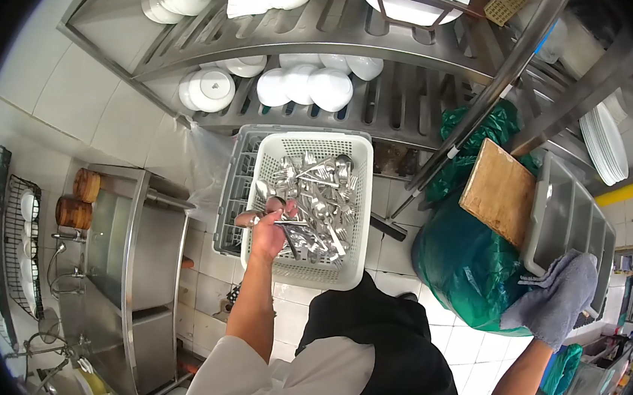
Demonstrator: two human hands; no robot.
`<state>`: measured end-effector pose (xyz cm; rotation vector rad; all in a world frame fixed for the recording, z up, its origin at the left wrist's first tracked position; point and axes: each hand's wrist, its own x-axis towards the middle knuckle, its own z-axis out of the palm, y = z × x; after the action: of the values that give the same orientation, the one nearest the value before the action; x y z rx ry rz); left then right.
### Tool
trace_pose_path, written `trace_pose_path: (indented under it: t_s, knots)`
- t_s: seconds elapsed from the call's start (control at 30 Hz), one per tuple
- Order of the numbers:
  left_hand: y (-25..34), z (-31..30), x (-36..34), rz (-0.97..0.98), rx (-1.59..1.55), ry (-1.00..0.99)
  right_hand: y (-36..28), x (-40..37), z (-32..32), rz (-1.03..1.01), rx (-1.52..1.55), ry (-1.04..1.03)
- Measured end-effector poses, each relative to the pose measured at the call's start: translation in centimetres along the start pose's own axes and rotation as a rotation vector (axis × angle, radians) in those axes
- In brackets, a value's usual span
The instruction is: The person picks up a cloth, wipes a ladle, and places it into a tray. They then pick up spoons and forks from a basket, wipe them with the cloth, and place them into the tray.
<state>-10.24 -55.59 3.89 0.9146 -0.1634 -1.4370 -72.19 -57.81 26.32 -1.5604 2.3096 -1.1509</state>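
A white perforated plastic basket (361, 201) sits in front of me, with a jumbled heap of metal forks and spoons (320, 198) in it. Over the basket's left side, my left hand (268, 231) is closed on some pieces of cutlery; spoon bowls show by its fingers. My right hand, far to the right, is covered by a grey cloth (560, 294) and grips it. Fork tines (531, 280) seem to stick out of the cloth's left side. The cloth is beside a grey compartment tray (556, 211).
A grey crate (227, 227) lies beneath the basket. Metal shelves (315, 39) hold white bowls (209, 90) and plates. On the right, a green plastic bag (458, 259) bulges below a wooden board (499, 192). A steel cabinet (157, 251) stands left.
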Motion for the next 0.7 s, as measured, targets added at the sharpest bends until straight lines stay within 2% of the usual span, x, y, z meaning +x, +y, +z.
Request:
trace_pose_path:
  t_s: [0.03,0.07,0.1,0.17,0.2,0.27,0.3,0.33,0.37,0.4,0.43,0.47,0.5,0.57,0.6,0.7]
  knots:
    - [0.1,0.4,0.0,-0.018,-0.016,0.010,-0.5,0.0,-0.1,-0.010,-0.159,0.009]
    - [0.0,1.4,-0.3,0.002,0.117,0.063,-1.1,0.0,-0.3,-0.017,-0.319,0.020]
    - [0.1,1.2,-0.2,0.000,0.120,0.062,-1.9,0.0,-0.6,-0.014,-0.318,0.021]
    - [0.1,1.4,-0.3,-0.067,0.110,0.103,-4.7,-0.6,-1.0,-0.101,-1.016,-0.123]
    - [0.2,1.4,-0.5,-0.113,0.045,0.124,-2.9,-0.7,-0.9,-0.092,-1.022,-0.127]
    - [0.2,0.3,-0.4,-0.094,0.021,0.054,2.2,-0.2,-0.5,-0.083,-0.069,0.059]
    - [0.1,-0.5,0.1,-0.062,-0.007,-0.015,2.5,0.1,-0.6,-0.090,-0.070,0.062]
    - [-0.6,-1.8,1.0,-0.033,-0.103,0.070,2.6,0.3,-0.7,-0.027,-0.069,0.014]
    - [-1.1,-2.1,1.2,-0.027,-0.111,0.071,2.7,0.7,-0.7,0.034,-0.069,-0.036]
    - [-1.5,-2.4,1.4,-0.014,-0.086,0.136,3.1,0.9,-0.5,0.024,-0.068,-0.038]
    - [-1.8,-2.3,1.4,-0.002,-0.057,0.200,3.7,1.0,-0.2,0.190,0.230,-0.022]
    - [-1.3,0.7,-0.1,0.017,-0.040,0.199,4.3,1.1,0.0,0.360,0.528,-0.004]
    - [-1.3,0.3,0.1,0.015,-0.038,0.197,5.0,1.3,0.0,0.362,0.528,-0.001]
    - [-1.0,0.4,-0.4,-0.108,-0.081,0.185,5.7,1.1,-0.4,-0.191,-0.082,0.032]
    - [-1.2,0.6,-0.7,-0.092,-0.052,0.212,6.0,0.8,-0.7,-0.185,-0.087,0.031]
    - [-0.7,0.0,-0.8,-0.119,0.004,0.171,1.6,-0.4,-0.7,-0.275,-0.577,0.026]
